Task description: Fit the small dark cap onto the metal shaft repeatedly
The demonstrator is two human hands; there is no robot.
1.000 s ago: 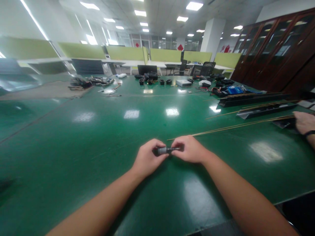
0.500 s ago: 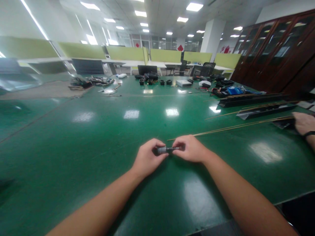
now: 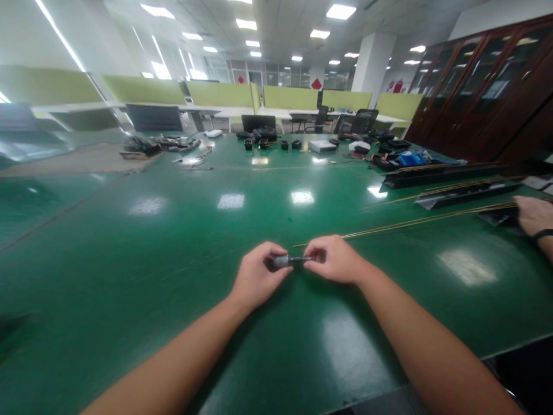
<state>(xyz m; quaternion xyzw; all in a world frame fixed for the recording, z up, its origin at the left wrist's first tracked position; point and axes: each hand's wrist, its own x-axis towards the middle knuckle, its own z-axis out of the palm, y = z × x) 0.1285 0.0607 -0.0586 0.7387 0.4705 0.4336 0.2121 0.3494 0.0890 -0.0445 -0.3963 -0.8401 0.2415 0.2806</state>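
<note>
Between the hands [image 3: 262, 275] [image 3: 332, 259], pinched at both ends, lies a small grey-and-black cylindrical object [image 3: 281, 261].

Bright, cool light comes from rows of ceiling panels [image 3: 341, 11] and, at left, bright window strips. Panel reflections glare off the glossy green bench [image 3: 173, 323], 3 of them in a row across its middle. Soft shadows lie beneath the forearms. Wide-angle stretching and smeary blur affect the left edge.

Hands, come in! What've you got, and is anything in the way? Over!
Left hand gripping small grey-and-black object. Right hand pinching its thin dark end. Golden rods just beyond right hand, not blocking the grip. Over.
</note>
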